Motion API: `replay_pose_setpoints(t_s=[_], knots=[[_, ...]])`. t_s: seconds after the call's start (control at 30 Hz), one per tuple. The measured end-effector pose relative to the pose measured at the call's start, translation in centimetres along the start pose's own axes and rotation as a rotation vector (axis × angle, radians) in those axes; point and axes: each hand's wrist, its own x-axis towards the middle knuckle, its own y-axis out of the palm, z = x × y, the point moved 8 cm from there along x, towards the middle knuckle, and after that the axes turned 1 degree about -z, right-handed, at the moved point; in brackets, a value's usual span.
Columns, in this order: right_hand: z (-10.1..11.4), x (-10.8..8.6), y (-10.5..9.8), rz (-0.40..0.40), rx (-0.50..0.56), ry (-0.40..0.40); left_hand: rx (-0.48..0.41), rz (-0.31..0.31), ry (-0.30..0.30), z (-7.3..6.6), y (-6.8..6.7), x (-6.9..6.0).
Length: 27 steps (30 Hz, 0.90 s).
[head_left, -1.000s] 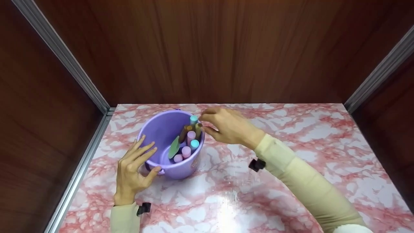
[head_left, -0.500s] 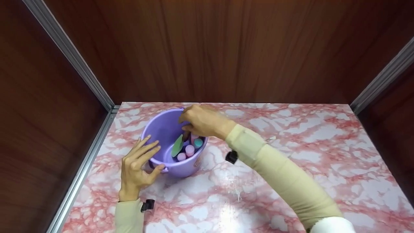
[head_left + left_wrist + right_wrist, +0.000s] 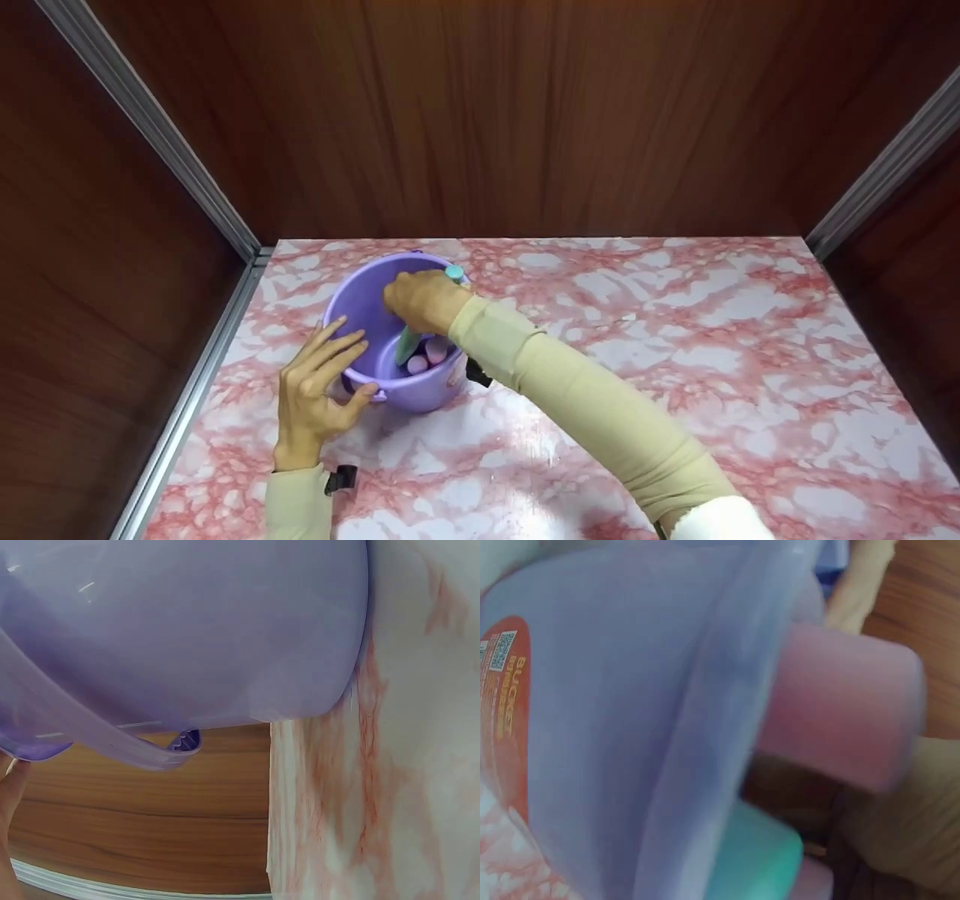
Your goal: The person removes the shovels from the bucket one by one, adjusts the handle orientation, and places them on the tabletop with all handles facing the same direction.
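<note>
Head view shows bucket (image 3: 416, 397) upright, table (image 3: 735, 337) extending rightward, left hand (image 3: 315, 382) splayed at rim (image 3: 409, 384), right hand (image 3: 425, 300) inside, grip indeterminable.

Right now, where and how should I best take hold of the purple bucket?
Probably grip the purple bucket by its rim, coming from the left: there it offers an edge to hook fingers over, right where the left hand rests, while the right sleeve crosses the opposite rim.
</note>
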Motion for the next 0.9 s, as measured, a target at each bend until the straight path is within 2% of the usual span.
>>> replay_pose_setpoints(t_s=[0.23,0.33,0.57,0.77,0.9], knots=[[0.2,1.1,1.7,0.089,-0.059,0.132,-0.005,0.004,-0.022,-0.1,0.0,-0.1],[0.1,1.2,2.2,0.099,-0.063,0.150,0.003,0.002,-0.018,-0.2,0.0,0.0],[-0.1,1.1,2.2,0.090,-0.137,0.131,0.048,0.034,0.000,-0.2,0.5,0.1],[0.4,0.6,0.6,0.059,-0.227,0.086,0.058,0.022,0.005,-0.2,0.3,0.1],[0.5,-0.2,-0.6,0.005,-0.275,0.061,0.076,0.026,0.033,-0.4,0.1,0.2]])
